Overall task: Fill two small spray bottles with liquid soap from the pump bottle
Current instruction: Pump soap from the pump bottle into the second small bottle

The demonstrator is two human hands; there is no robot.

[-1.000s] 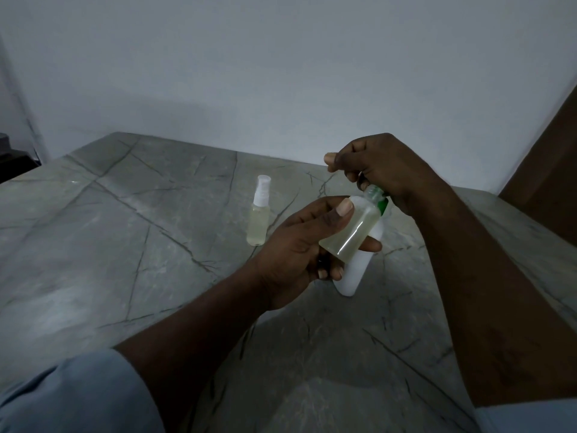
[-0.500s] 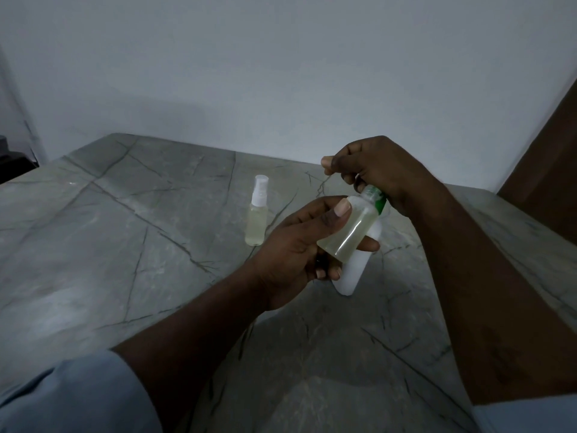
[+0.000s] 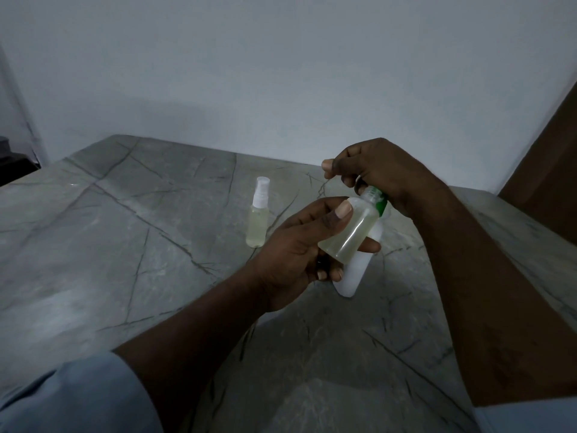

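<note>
Tilting up to the right, the uncapped spray bottle [image 3: 346, 235] lies clasped in the left grip [image 3: 299, 251], neck just below the right grip [image 3: 374, 170], which curls over the top of the pump bottle [image 3: 356, 270] standing on the surface [image 3: 156, 245] behind; what it clasps, I cannot tell.

Desk [image 3: 125, 232] in front of me: grey stone, dark veins. Plain white wall [image 3: 281, 73] behind. Brown panel [image 3: 549, 157] right. Dim light.
</note>
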